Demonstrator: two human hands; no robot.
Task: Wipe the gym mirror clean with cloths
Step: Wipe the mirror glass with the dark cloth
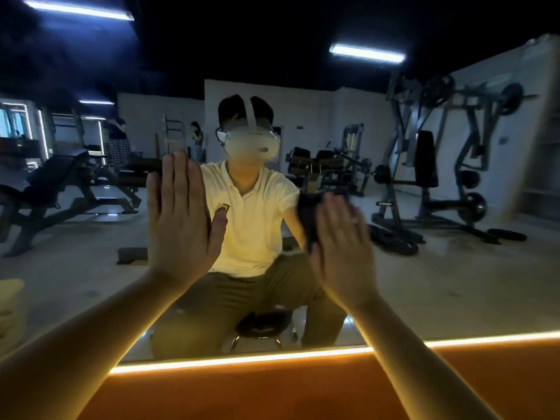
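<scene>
The gym mirror (91,268) fills the view ahead of me. My left hand (178,219) lies flat against the glass with straight fingers, holding nothing. To the right, my right hand (342,244) presses a dark cloth (309,213) onto the mirror with its fingers spread over it; the hand is blurred. Most of the cloth is hidden under that hand. In the glass I see the reflection of a seated person wearing a white headset.
A glowing light strip (242,359) runs along the mirror's lower edge above an orange wall panel (257,392). The mirror reflects weight benches, machines and two people at the back. A pale object (12,298) sits at the left edge.
</scene>
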